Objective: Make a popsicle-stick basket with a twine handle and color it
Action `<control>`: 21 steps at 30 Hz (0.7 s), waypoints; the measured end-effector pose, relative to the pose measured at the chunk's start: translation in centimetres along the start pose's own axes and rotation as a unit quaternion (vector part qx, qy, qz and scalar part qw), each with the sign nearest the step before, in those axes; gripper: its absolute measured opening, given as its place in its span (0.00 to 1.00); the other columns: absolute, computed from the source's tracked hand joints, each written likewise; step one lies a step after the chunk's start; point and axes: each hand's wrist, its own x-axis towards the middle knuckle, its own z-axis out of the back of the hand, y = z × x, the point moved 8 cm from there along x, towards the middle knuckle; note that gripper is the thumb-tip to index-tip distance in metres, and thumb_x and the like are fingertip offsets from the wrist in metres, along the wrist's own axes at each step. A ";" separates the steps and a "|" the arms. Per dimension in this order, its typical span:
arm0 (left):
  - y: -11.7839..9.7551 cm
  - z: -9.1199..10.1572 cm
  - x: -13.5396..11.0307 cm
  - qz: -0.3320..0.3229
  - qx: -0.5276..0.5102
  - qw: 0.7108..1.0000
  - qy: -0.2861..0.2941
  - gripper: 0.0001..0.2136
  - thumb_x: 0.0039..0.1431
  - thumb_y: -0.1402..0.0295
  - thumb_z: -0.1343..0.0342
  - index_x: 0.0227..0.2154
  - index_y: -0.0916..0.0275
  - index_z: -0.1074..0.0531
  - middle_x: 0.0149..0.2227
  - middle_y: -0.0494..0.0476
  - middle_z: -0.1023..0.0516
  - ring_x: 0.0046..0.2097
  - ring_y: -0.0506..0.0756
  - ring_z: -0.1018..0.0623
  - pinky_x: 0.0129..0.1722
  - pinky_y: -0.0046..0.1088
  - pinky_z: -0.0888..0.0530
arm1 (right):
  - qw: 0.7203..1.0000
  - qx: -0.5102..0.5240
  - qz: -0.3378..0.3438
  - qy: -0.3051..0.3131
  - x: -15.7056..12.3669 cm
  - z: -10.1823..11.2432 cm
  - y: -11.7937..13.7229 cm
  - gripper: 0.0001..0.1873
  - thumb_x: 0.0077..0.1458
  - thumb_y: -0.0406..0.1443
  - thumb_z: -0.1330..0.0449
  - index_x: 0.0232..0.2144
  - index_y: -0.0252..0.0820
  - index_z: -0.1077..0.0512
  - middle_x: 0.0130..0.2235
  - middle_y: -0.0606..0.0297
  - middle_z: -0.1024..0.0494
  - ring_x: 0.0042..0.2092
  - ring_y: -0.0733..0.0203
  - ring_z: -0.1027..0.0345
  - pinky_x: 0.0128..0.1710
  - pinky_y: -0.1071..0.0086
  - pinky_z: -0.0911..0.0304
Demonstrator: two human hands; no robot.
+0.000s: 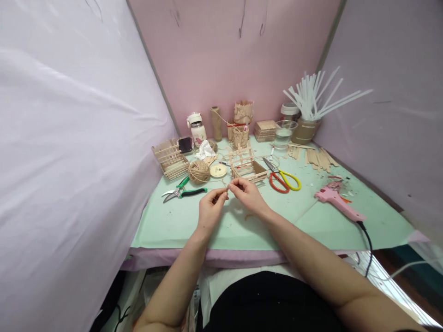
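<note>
One twine-like strand (227,188), pinched twice!

Left hand (211,208) and right hand (248,196) both grasp it, fingertips together, above the bench (238,235), forearms (189,265) angling inward; around them lie one pruner (194,192), one pair of scissors (275,170), one pink glue gun (339,203)

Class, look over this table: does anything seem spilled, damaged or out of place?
Yes. Dark scraps lie scattered on the green tabletop beside the pink glue gun, looking like unswept litter. A crumpled white tissue or paper also sits behind the twine ball, like rubbish among the craft things.
</note>
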 end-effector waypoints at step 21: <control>0.6 0.5 0.2 0.019 -0.049 0.998 -0.028 0.13 0.52 0.65 0.38 0.40 0.63 0.21 0.36 0.57 0.19 0.37 0.53 0.23 0.38 0.27 0.28 | 0.991 0.078 -0.080 0.071 -0.1 -1.5 -1.2 0.16 0.49 0.48 0.37 0.26 0.41 0.30 0.23 0.72 0.34 0.26 0.68 0.44 0.25 0.72 0.48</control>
